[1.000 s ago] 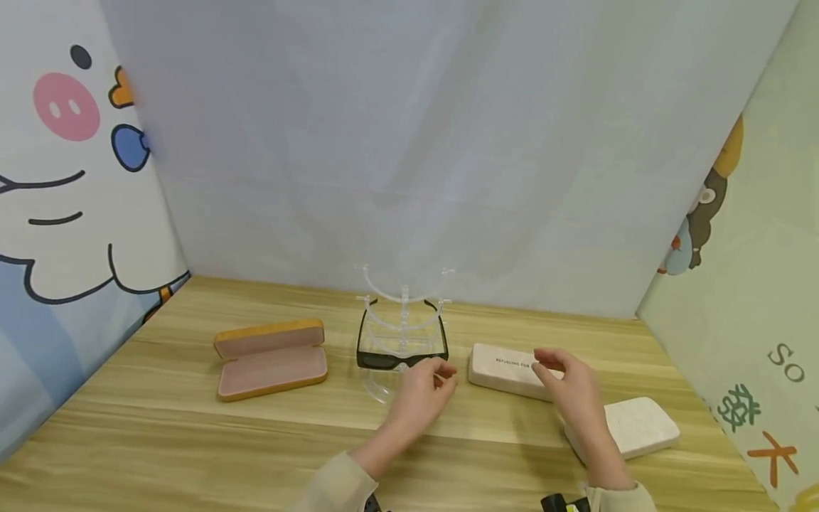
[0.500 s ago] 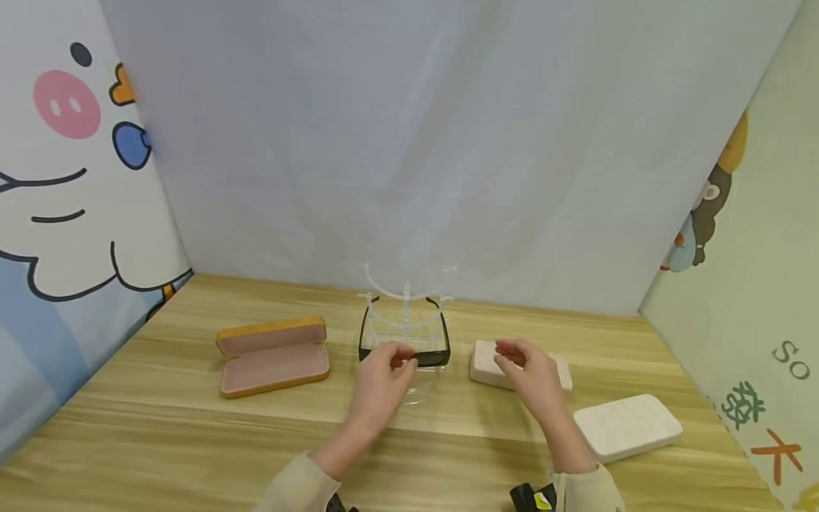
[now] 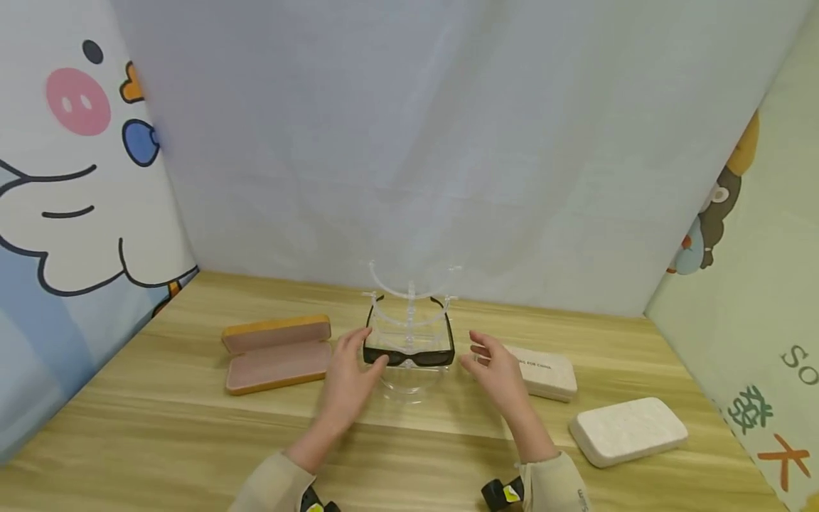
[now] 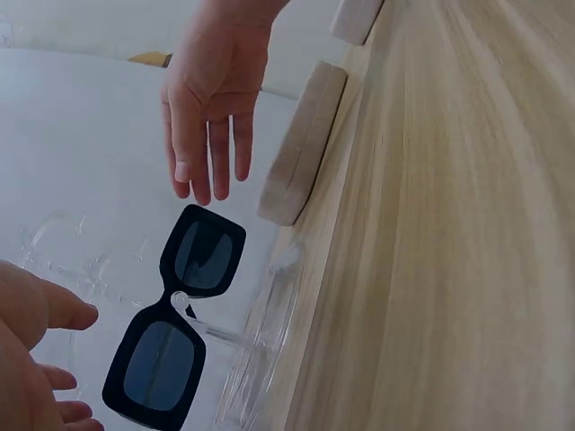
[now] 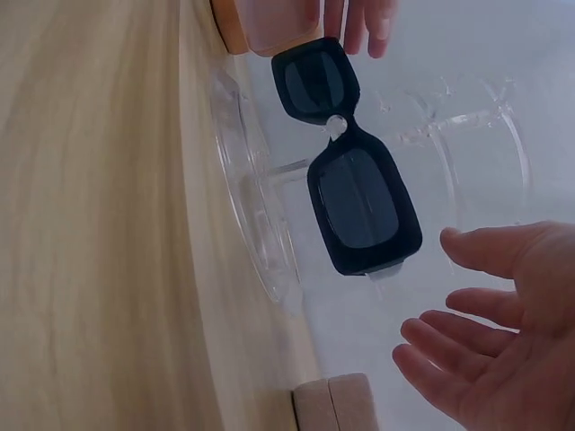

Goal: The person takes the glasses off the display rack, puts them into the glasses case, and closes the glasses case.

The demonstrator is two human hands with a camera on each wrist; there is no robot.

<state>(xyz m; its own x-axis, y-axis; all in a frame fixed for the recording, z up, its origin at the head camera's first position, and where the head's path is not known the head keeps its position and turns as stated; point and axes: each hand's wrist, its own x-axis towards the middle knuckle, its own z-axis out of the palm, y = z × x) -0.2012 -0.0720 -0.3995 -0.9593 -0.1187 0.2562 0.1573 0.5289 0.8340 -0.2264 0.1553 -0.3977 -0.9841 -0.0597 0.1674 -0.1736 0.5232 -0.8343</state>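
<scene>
- at far left of the clear stand (image 3: 411, 290), the orange case (image 3: 278, 366) lies on the desk (image 3: 409, 469) with its lid raised; it rests on its lower half, so the pink inside faces up and toward the person.
- just left of the stand is the left hand (image 3: 348, 377), thumb and fingers spread, pinching nothing; its fingertips are very near the end of the sunglasses, and whether they touch it i cannot tell surely.
- on the stand itself, at a lower level, are the black sunglasses (image 3: 425, 358); the bridge sits on the clear nose piece, and the arms are unfolded toward the back, one on each side of the post, which probably keeps them level and facing the person.
- just right of the stand is the right hand (image 3: 502, 377), its fingers loosely bent and parted, apart from the sunglasses and holding nothing; the two hands are at opposite ends of the frame, it seems for balanced support.
- behind this hand, right of the stand, lies the printed case (image 3: 547, 375), shut and flat, print upward.
- farthest right of the stand, and nearer to the person, is the plain pale case (image 3: 630, 430), also lying flat, so it looks stable.
</scene>
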